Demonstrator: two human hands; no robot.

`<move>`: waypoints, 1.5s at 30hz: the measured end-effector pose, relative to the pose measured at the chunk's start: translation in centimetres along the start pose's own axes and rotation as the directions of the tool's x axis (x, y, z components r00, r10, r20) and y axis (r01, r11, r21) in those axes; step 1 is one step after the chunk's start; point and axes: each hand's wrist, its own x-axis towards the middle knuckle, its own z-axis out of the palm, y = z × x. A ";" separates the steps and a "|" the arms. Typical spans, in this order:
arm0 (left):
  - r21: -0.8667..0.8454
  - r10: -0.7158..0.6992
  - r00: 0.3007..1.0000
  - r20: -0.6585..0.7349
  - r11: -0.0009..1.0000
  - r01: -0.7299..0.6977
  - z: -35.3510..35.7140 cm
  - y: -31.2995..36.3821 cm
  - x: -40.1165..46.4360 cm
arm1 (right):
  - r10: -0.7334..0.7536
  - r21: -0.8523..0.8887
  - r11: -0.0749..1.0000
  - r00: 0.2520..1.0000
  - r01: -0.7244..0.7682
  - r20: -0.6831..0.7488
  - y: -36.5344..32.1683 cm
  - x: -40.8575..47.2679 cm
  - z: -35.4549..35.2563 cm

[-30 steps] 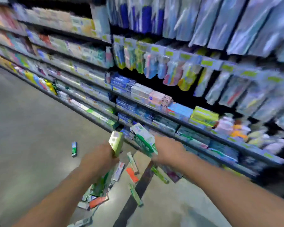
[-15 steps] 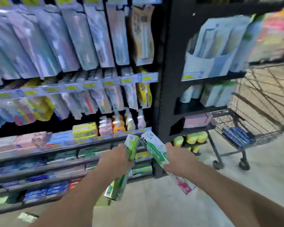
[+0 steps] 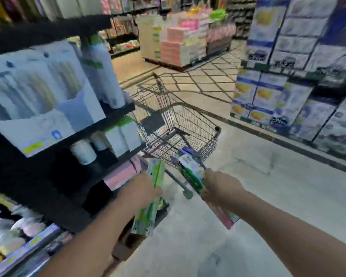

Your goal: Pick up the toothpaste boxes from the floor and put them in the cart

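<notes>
My left hand (image 3: 139,189) is closed around green toothpaste boxes (image 3: 155,172), which stick out above and below the fist. In my right hand (image 3: 218,186) I grip a bundle of toothpaste boxes (image 3: 190,170), green and white on top with a pink end lower down. Both hands are held out in front of me, just short of the wire shopping cart (image 3: 214,138), which stands on the floor ahead. A blue box (image 3: 189,151) lies in the cart's basket near its near edge.
A black shelf unit (image 3: 48,37) with white packs and bottles juts out on my left, close to the cart. Stacked blue-and-white cartons (image 3: 300,92) line the right side. A pallet of pink packs (image 3: 180,45) stands farther down the aisle.
My view has swung right from the shelves to the aisle, and the cart is now straight ahead and much closer. Both hands still hold the same boxes.
</notes>
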 end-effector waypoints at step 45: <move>-0.510 -0.418 0.739 0.528 0.540 0.670 24.6 21.3 73.2 | 0.098 0.196 0.953 0.851 -0.229 0.517 21.6 74.6 20.7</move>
